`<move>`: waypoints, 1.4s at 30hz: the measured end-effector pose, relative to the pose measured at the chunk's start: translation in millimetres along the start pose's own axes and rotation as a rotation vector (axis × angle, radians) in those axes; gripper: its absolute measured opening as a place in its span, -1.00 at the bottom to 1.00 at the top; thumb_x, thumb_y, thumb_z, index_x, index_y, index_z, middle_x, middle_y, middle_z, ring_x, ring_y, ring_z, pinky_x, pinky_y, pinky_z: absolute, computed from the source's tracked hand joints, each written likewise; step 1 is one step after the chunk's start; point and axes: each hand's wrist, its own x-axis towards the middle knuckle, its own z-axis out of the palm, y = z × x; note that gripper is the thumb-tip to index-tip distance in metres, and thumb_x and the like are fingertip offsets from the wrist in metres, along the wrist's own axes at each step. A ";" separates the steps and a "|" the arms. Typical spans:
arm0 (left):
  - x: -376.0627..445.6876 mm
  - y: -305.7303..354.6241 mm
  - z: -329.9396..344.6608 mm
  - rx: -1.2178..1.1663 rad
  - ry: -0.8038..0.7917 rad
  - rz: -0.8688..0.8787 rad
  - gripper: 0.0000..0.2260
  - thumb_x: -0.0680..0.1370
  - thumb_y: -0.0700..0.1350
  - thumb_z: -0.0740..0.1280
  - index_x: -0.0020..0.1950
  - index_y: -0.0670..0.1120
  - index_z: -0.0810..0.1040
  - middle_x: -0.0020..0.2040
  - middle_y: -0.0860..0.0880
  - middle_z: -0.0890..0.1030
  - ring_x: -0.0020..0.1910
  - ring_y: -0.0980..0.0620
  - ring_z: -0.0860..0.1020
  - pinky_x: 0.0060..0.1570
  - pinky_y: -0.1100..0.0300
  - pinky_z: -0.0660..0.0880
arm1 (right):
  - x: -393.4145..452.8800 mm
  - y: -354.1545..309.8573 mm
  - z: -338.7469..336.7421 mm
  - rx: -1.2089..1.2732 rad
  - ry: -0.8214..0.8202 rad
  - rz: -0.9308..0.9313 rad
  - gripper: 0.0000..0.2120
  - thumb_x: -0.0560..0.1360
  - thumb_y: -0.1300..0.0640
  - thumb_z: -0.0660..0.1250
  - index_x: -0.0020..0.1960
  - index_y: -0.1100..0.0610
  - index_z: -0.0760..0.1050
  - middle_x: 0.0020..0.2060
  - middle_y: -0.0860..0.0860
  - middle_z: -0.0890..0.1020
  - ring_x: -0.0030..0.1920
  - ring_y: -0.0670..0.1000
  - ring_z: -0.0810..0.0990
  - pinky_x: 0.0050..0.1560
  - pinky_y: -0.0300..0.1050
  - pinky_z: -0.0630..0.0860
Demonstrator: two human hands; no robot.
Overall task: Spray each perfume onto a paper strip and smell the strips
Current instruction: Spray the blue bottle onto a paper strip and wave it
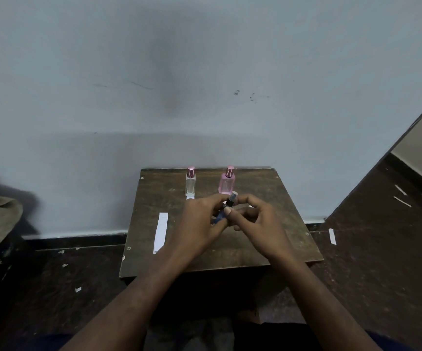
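1. Against a pale wall stood the wooden worktop [230, 249].
2. Both hands, left [199, 224] and right [258, 219], pinched a small blue perfume bottle [224, 212] above its centre, cap tilted toward the far edge.
3. A paper strip [161, 232] lay lengthwise near the left edge, nearer the left hand.

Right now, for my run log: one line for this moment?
left hand: holds blue bottle | right hand: at its cap | strip: on table

Both bare forearms reach in from 6 o'clock and converge toward 12. The left hand [199, 221] has its fingers curled, thumb tip up at its 2 o'clock side. The right hand [260, 224] sits just beside it at 3 o'clock, fingers bent inward; the fingertips seem to meet, though blur hides the contact.
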 end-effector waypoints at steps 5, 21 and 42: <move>-1.5 -1.0 -2.5 -0.009 0.001 -0.050 -0.66 0.47 -0.03 0.62 0.22 -0.03 0.72 -0.09 0.11 0.74 -0.17 0.25 0.69 -0.10 0.33 0.66 | 12.9 5.9 -3.7 0.068 0.126 -0.019 -0.84 0.55 -0.08 0.50 0.03 -0.01 0.73 -0.14 -0.01 0.77 -0.06 0.01 0.75 0.01 0.07 0.70; -2.0 -0.9 -0.2 -0.250 0.008 -0.230 -0.80 0.65 0.18 0.32 0.12 0.13 0.67 -0.12 0.12 0.73 -0.14 0.13 0.70 -0.14 -0.10 0.71 | 29.8 3.5 0.9 0.502 -0.089 0.112 -0.83 0.59 0.04 0.43 0.08 0.14 0.69 -0.04 0.03 0.74 0.00 -0.05 0.66 0.02 -0.04 0.49; -11.4 3.0 2.7 -0.491 -0.072 -0.426 -0.80 0.70 0.04 0.28 0.27 0.27 0.61 -0.09 0.12 0.73 -0.01 0.10 0.67 -0.10 0.15 0.63 | 51.9 9.8 -24.1 0.458 0.179 0.164 -0.87 0.58 0.07 0.48 0.07 0.11 0.69 -0.05 -0.01 0.77 -0.08 -0.07 0.69 0.02 -0.04 0.57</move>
